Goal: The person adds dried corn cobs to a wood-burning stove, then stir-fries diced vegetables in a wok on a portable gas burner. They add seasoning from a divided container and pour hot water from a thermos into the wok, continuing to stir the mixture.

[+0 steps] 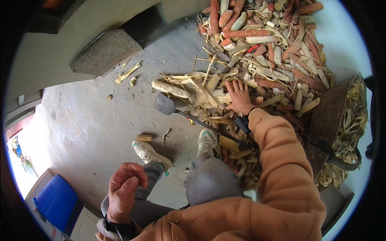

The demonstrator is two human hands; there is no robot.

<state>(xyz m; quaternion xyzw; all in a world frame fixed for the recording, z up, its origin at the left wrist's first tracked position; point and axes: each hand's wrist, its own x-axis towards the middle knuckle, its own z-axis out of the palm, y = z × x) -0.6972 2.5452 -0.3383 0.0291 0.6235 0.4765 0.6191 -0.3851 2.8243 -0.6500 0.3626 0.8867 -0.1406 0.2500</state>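
Note:
My right hand [240, 97] reaches onto the near left edge of a heap of corn cobs [281, 56]. Its fingers are spread flat over cobs and dry husks, gripping nothing that I can see. Just left of those fingertips lie pale husks [207, 90] and a whitish cob [171, 89]. A small metal shovel [165, 105] with a thin dark handle rests below them, its handle running toward my right forearm. Over my left thigh, my left hand [124, 193] hangs in the air. Loosely curled, its fingers stay apart from the thumb, and nothing shows in it.
A basket [335, 116] stuffed with husks, with a dark curved handle, stands at the right. My shoes [150, 154] are on the concrete floor beside a short cob piece [144, 137]. A grey slab [106, 52] leans by the wall; a blue panel [56, 203] is at lower left.

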